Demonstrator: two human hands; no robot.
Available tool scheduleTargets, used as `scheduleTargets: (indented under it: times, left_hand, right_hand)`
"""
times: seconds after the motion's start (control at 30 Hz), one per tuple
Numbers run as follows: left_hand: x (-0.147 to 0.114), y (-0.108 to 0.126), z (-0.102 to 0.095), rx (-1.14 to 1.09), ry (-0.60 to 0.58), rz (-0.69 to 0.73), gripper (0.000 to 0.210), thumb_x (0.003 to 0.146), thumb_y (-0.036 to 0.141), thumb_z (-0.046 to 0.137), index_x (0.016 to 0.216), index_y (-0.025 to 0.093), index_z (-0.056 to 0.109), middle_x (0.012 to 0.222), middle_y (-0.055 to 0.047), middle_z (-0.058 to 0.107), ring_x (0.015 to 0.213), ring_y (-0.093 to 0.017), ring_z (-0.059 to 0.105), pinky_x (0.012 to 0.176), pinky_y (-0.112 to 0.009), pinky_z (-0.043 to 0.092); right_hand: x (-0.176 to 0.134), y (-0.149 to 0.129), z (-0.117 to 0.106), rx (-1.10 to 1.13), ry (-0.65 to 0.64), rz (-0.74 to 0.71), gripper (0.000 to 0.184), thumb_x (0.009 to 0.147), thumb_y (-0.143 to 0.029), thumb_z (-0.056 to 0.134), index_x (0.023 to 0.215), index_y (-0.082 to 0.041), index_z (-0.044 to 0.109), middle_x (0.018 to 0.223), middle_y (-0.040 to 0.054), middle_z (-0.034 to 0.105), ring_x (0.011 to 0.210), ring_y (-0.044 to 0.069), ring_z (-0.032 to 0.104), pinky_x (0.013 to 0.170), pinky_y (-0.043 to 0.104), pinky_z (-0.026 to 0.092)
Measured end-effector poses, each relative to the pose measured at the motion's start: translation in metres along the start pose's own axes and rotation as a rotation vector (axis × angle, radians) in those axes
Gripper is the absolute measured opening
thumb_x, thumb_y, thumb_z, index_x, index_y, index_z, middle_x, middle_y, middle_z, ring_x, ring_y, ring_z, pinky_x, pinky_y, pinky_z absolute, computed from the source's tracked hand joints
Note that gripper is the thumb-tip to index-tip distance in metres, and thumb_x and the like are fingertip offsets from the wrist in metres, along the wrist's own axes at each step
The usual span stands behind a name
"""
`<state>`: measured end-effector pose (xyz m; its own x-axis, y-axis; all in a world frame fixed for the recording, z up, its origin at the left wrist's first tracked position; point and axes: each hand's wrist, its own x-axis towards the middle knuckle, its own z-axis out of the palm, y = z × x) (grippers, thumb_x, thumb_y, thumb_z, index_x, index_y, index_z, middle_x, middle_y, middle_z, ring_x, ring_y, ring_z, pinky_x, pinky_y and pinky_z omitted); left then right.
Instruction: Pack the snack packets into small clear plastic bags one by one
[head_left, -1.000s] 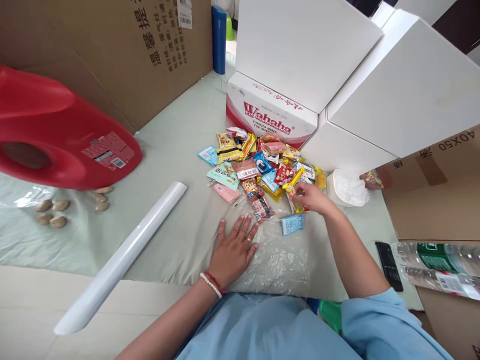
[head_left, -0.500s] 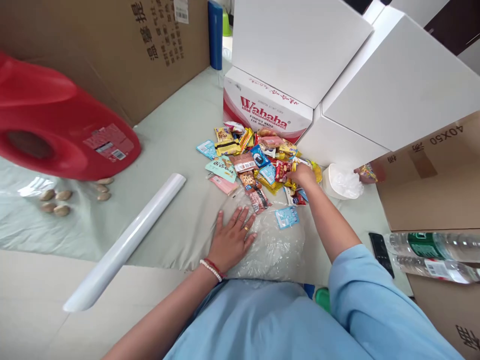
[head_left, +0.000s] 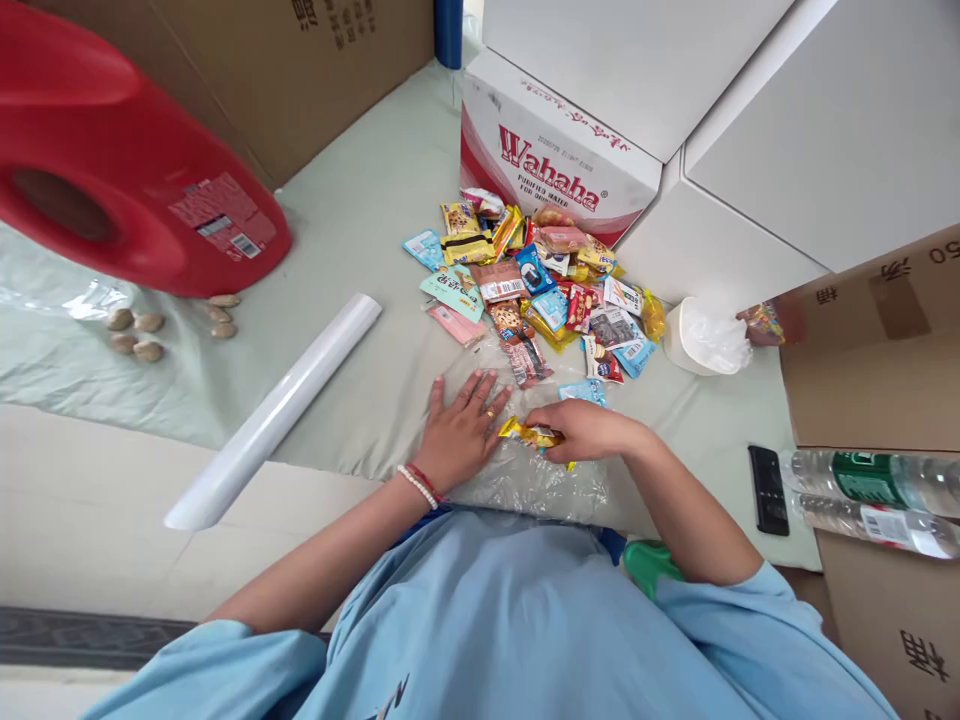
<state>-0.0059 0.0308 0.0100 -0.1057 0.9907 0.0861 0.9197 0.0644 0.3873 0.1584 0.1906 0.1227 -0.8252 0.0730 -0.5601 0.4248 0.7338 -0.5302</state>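
My left hand (head_left: 463,432) lies flat, fingers spread, on a clear plastic bag (head_left: 540,490) at the table's near edge. Just right of it, my right hand (head_left: 585,430) is closed on a yellow snack packet (head_left: 531,434) held above the bag. A light-blue packet (head_left: 583,392) lies behind my right hand, partly covered by it. Farther back is a heap of small wrapped snacks, among them a brown packet (head_left: 501,281), a mint-green packet (head_left: 455,291), a dark-blue packet (head_left: 534,270) and a red packet (head_left: 580,307).
A Wahaha carton (head_left: 555,150) stands behind the snacks. Left are a white tube (head_left: 277,410), a large red jug (head_left: 142,170) and several brown nuts (head_left: 148,322). Right are a white container (head_left: 679,345) with crumpled plastic, a phone (head_left: 768,490) and two bottles (head_left: 877,482).
My right hand has drawn back from the snack heap toward me and now holds a yellow packet over the bag. My left hand stays on the bag. The view has tilted downward.
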Motion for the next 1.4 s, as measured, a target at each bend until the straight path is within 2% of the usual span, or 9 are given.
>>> scheduleTargets:
  times: [0.07, 0.2, 0.33, 0.43, 0.5, 0.67, 0.97, 1.23, 1.4]
  left_hand:
    - [-0.002, -0.008, -0.003, 0.022, 0.003, -0.025, 0.054, 0.105, 0.041, 0.041, 0.158, 0.031, 0.044, 0.168, -0.012, 0.035, 0.156, -0.035, 0.033, 0.124, -0.074, -0.001]
    - [-0.007, -0.02, -0.008, 0.076, -0.001, -0.041, 0.055, 0.106, 0.047, 0.037, 0.157, 0.029, 0.044, 0.169, -0.012, 0.034, 0.157, -0.034, 0.031, 0.124, -0.074, -0.001]
    - [-0.008, -0.021, -0.008, 0.089, 0.009, -0.047, 0.055, 0.106, 0.046, 0.039, 0.157, 0.028, 0.045, 0.169, -0.012, 0.033, 0.157, -0.034, 0.031, 0.125, -0.072, 0.003]
    - [-0.008, -0.019, -0.008, 0.084, 0.02, -0.046, 0.055, 0.105, 0.046, 0.039, 0.157, 0.028, 0.045, 0.169, -0.011, 0.033, 0.157, -0.033, 0.031, 0.125, -0.072, 0.003]
    - [-0.008, -0.019, -0.008, 0.087, 0.02, -0.045, 0.055, 0.106, 0.046, 0.038, 0.157, 0.028, 0.045, 0.169, -0.011, 0.034, 0.157, -0.033, 0.031, 0.125, -0.072, 0.003]
    - [-0.008, -0.018, -0.009, 0.094, 0.021, -0.049, 0.055, 0.106, 0.046, 0.037, 0.157, 0.028, 0.045, 0.168, -0.011, 0.035, 0.157, -0.033, 0.032, 0.126, -0.071, 0.002]
    - [-0.008, -0.019, -0.008, 0.076, 0.016, -0.05, 0.055, 0.106, 0.045, 0.037, 0.158, 0.028, 0.043, 0.168, -0.012, 0.035, 0.157, -0.034, 0.032, 0.125, -0.073, 0.004]
    - [-0.008, -0.019, -0.011, 0.075, 0.01, -0.047, 0.054, 0.107, 0.045, 0.035, 0.157, 0.028, 0.044, 0.168, -0.012, 0.035, 0.157, -0.033, 0.031, 0.125, -0.072, 0.004]
    - [-0.008, -0.019, -0.01, 0.073, 0.01, -0.046, 0.054, 0.107, 0.045, 0.034, 0.157, 0.028, 0.044, 0.169, -0.011, 0.032, 0.157, -0.033, 0.031, 0.125, -0.073, 0.005]
  right_hand:
    - [0.013, 0.006, 0.013, -0.042, 0.024, 0.016, 0.044, 0.079, -0.019, 0.076, 0.123, -0.021, 0.071, 0.102, 0.0035, 0.072, 0.088, 0.02, 0.064, 0.078, 0.026, 0.045]
    - [0.02, 0.016, 0.026, -0.015, 0.313, 0.055, 0.064, 0.084, -0.027, 0.08, 0.144, -0.018, 0.057, 0.14, 0.0144, 0.059, 0.121, 0.026, 0.059, 0.101, 0.034, 0.046]
    - [0.011, -0.002, 0.045, -0.108, 0.525, 0.176, 0.054, 0.095, -0.039, 0.071, 0.143, -0.02, 0.057, 0.136, 0.0141, 0.061, 0.122, 0.03, 0.053, 0.106, 0.042, 0.044]
    - [0.01, -0.022, 0.069, -0.174, 0.586, 0.269, 0.067, 0.09, -0.049, 0.075, 0.147, -0.019, 0.054, 0.14, 0.0163, 0.057, 0.124, 0.034, 0.048, 0.104, 0.046, 0.044]
    - [0.012, -0.03, 0.084, -0.196, 0.589, 0.297, 0.065, 0.09, -0.048, 0.076, 0.145, -0.021, 0.055, 0.141, 0.0161, 0.057, 0.126, 0.035, 0.045, 0.103, 0.048, 0.044]
    - [0.009, -0.028, 0.092, -0.236, 0.509, 0.32, 0.024, 0.1, -0.034, 0.06, 0.121, -0.025, 0.07, 0.122, 0.013, 0.066, 0.117, 0.033, 0.049, 0.096, 0.048, 0.044]
    - [0.019, -0.012, 0.064, -0.247, 0.522, 0.42, 0.048, 0.096, -0.033, 0.066, 0.141, -0.019, 0.057, 0.131, 0.0154, 0.062, 0.117, 0.033, 0.053, 0.097, 0.043, 0.045]
    - [0.021, -0.007, 0.057, -0.314, 0.425, 0.379, 0.047, 0.095, -0.038, 0.068, 0.135, -0.015, 0.061, 0.123, 0.0159, 0.064, 0.116, 0.034, 0.053, 0.097, 0.044, 0.044]
    - [0.011, -0.006, 0.056, -0.346, 0.38, 0.331, 0.039, 0.093, -0.03, 0.068, 0.128, -0.014, 0.062, 0.12, 0.0149, 0.065, 0.115, 0.033, 0.052, 0.096, 0.043, 0.042]
